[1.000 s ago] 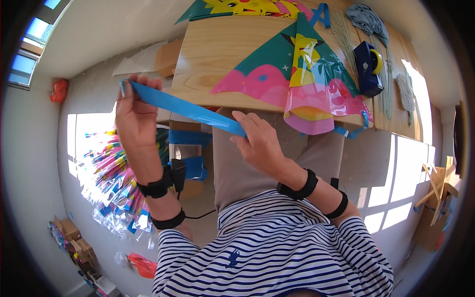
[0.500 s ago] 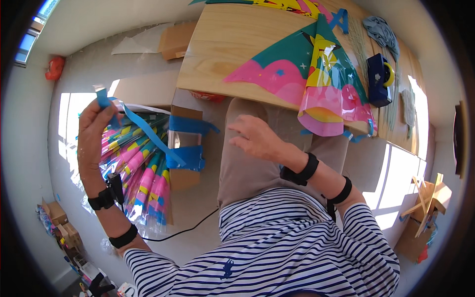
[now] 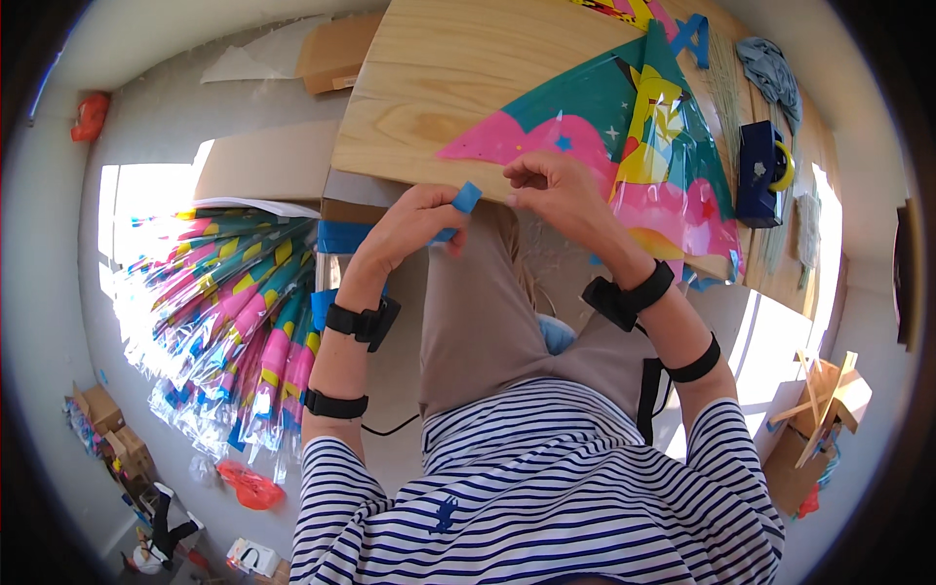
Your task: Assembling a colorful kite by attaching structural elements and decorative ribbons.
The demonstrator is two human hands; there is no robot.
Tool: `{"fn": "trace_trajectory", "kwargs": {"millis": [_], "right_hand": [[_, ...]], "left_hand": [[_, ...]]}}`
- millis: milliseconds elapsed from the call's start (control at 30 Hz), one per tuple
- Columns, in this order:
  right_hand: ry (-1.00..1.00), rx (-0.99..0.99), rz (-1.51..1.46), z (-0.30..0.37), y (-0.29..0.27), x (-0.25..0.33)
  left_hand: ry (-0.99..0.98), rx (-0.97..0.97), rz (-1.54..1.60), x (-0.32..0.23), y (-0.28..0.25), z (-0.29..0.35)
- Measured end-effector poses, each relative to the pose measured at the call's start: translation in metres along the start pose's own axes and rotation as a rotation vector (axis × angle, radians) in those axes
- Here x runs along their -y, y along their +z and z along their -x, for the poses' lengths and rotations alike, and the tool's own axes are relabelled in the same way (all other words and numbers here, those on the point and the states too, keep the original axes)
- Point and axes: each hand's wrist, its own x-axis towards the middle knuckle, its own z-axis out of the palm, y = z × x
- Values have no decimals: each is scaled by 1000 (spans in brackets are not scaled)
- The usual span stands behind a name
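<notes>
My left hand (image 3: 414, 226) is closed in a pinch on a blue strip (image 3: 467, 197), whose short end sticks up past the fingertips. To its right, my right hand (image 3: 561, 200) hovers by the table's near edge, fingers loosely curled, thumb and forefinger apart, nothing visible between them. Beyond the right hand lies a shiny printed plastic sheet (image 3: 546, 122) in green and pink, with a yellow cartoon figure on its folded part. Its near edge reaches over the table edge.
The wooden table (image 3: 419, 88) holds a dark blue tape dispenser (image 3: 759, 175), thin sticks (image 3: 723, 88) and a grey cloth (image 3: 770, 73). Left of my legs, many rolled printed plastic pieces (image 3: 234, 312) lie fanned out. A cardboard box (image 3: 336, 54) sits farther back.
My left hand has swung rightward from above the rolled pieces to over my lap, carrying the blue strip. My right hand has moved up and right toward the table edge.
</notes>
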Motion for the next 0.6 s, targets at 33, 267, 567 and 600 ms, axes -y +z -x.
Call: {"fn": "trace_trajectory", "kwargs": {"millis": [33,267,567,600], "right_hand": [[-10,14,0,-6,1,-1],[38,66,74,-37,5,3],[-75,24,212,-58,12,-10],[-94,12,234,-60,13,-12]], "left_hand": [[2,0,1,1,-2,-4],[-7,-27,41,-2,-2,-16],[-63,-7,63,3,-8,-26],[-66,-4,72,4,-9,-27]]}}
